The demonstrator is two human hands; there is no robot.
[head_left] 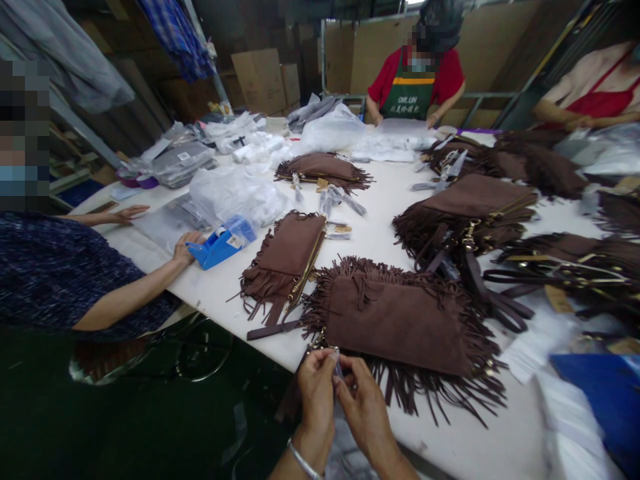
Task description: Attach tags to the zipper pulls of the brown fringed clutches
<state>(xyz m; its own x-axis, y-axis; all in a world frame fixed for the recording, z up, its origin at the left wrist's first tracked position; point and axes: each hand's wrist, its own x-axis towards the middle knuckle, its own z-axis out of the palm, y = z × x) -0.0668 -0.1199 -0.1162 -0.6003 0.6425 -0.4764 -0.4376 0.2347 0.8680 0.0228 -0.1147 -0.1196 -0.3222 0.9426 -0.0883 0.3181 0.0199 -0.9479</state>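
Observation:
My left hand (316, 392) and my right hand (361, 405) meet at the table's near edge, fingers pinched together on a small clear item (338, 365) that I cannot name. They work right at the corner clasp of a brown suede fringed bag (400, 320) lying flat on the white table (220, 293). A bracelet circles my left wrist. Beside it to the left lies a second brown fringed bag (285, 257) with its strap trailing toward the edge.
Several more fringed bags (470, 207) and straps cover the right side. A person at the left holds a blue tape dispenser (220, 245). Plastic bags (235, 193) are heaped mid-table. Two people work at the far end. A blue box (600, 387) sits near right.

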